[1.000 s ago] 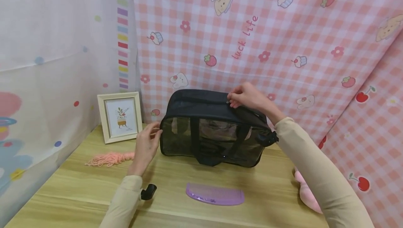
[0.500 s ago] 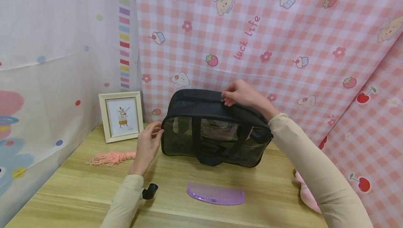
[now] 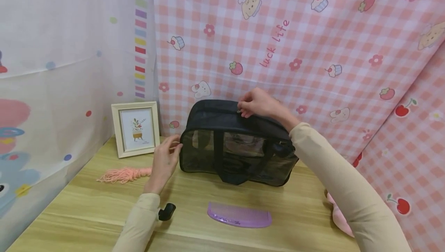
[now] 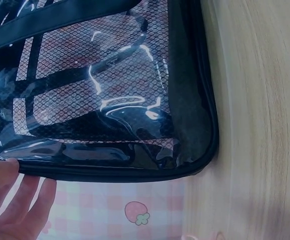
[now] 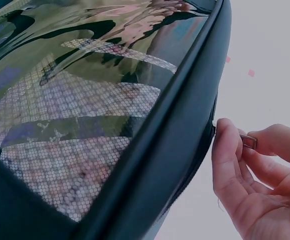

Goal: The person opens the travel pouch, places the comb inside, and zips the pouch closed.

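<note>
A black bag (image 3: 199, 159) with see-through front and mesh stands upright on the wooden table. At its left end, my left hand (image 3: 166, 159) holds the edge; in the left wrist view the thumb (image 4: 2, 170) lies on the front rim and the fingers (image 4: 37, 202) behind it. On top of the bag, my right hand (image 3: 259, 103) pinches the zipper pull (image 5: 248, 141) between thumb and fingers. The right wrist view shows the metal loop of that pull sticking out from the fingers. A strap handle (image 3: 234, 177) hangs down the bag's front.
A purple comb (image 3: 240, 216) lies in front of the bag. Left of it are a bundle of peach cord (image 3: 125, 174) and a cream picture frame (image 3: 136, 129). A pink object (image 3: 340, 217) is partly hidden by the right sleeve. A checked cloth (image 3: 222, 43) hangs behind.
My right hand has slid left along the top of the bag with the zipper pull, and the zip behind it has closed. The left hand has stayed at the bag's left edge.
</note>
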Motion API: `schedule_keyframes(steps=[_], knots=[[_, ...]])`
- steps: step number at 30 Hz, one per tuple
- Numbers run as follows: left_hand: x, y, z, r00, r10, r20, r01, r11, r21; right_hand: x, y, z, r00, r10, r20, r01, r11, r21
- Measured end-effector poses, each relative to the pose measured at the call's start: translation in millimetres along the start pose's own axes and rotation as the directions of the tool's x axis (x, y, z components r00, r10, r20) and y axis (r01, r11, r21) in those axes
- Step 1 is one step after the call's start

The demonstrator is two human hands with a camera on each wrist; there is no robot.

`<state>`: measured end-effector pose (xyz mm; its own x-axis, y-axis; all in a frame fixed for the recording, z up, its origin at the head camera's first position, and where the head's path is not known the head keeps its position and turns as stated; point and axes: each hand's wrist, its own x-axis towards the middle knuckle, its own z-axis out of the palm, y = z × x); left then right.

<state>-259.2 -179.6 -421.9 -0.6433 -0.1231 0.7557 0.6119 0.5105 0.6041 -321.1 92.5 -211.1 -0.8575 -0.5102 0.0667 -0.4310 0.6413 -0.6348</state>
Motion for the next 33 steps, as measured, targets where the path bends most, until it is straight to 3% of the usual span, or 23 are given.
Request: schedule_keyframes(steps=[15, 33], knots=[[-1.3, 5.0, 0.5, 1.0, -0.012, 0.01, 0.012, 1.0, 0.009, 8.7, -13, 7, 0.998, -0.043, 0.046, 0.045, 0.998, -0.052], [-1.6, 7.1, 2.2, 1.0, 0.018, -0.021, -0.018, 1.0, 0.015, 33.4, -27, 29, 0.996, -0.064, 0.056, 0.06, 0.996, 0.072]])
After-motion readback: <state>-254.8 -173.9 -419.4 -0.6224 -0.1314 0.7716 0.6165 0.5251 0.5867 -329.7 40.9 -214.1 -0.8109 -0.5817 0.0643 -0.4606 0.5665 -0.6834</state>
